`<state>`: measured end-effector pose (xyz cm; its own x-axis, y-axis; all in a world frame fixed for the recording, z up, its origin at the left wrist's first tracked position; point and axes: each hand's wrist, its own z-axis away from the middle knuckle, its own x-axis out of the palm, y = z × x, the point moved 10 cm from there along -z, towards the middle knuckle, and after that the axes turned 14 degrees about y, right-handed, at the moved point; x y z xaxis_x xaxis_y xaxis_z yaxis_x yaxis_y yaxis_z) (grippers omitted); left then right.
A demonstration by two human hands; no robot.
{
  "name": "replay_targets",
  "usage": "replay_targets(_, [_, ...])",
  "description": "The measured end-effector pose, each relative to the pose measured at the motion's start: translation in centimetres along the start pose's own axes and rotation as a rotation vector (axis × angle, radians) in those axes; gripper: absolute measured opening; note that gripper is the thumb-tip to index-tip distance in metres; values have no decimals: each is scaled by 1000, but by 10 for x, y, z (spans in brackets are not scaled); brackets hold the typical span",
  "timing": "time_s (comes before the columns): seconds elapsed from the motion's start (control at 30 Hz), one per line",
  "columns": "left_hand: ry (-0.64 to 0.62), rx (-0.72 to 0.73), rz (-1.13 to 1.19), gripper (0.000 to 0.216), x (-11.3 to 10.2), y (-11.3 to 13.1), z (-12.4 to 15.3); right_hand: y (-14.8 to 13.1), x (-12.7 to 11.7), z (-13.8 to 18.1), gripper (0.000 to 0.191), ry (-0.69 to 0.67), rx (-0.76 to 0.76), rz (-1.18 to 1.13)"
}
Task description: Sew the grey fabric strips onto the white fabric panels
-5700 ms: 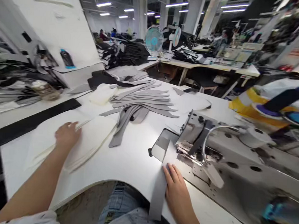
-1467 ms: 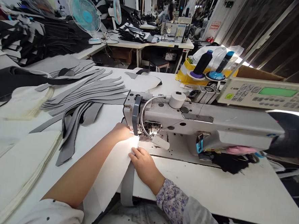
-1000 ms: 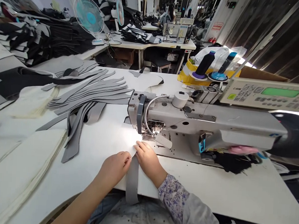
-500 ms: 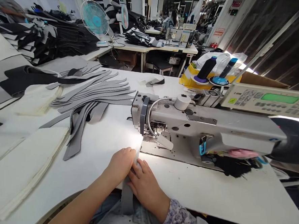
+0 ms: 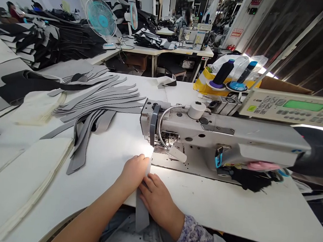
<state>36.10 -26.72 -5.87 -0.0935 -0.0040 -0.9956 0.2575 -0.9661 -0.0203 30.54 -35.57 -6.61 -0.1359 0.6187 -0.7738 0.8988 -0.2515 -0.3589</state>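
Sewing floor, white table (image 5: 227,212); what's at the hands?

Grey strip (image 5: 142,213), matte, lies between them, its end over the table edge; left hand (image 5: 133,174) flat, fingers together, against it; right hand (image 5: 156,203) flat, fingers slightly spread, on its edge; neither pinching.

Writing?

Controller panel (image 5: 281,108); lettering too small to read.

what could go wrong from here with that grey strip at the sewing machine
The left hand sits close to the needle area of the sewing machine, so fingers might stray near it if the machine runs. The grey strip hangs over the table edge below the right hand, so its weight might drag it out of line.
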Motion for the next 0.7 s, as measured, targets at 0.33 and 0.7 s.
replay_targets(0.33, [25,-34,30,30,-5,-6,-16,7,3,-23,45,17,-23,17])
replay_targets(0.7, [-61,-52,-38,17,-7,-11,-17,3,9,-14,33,-3,-41,10])
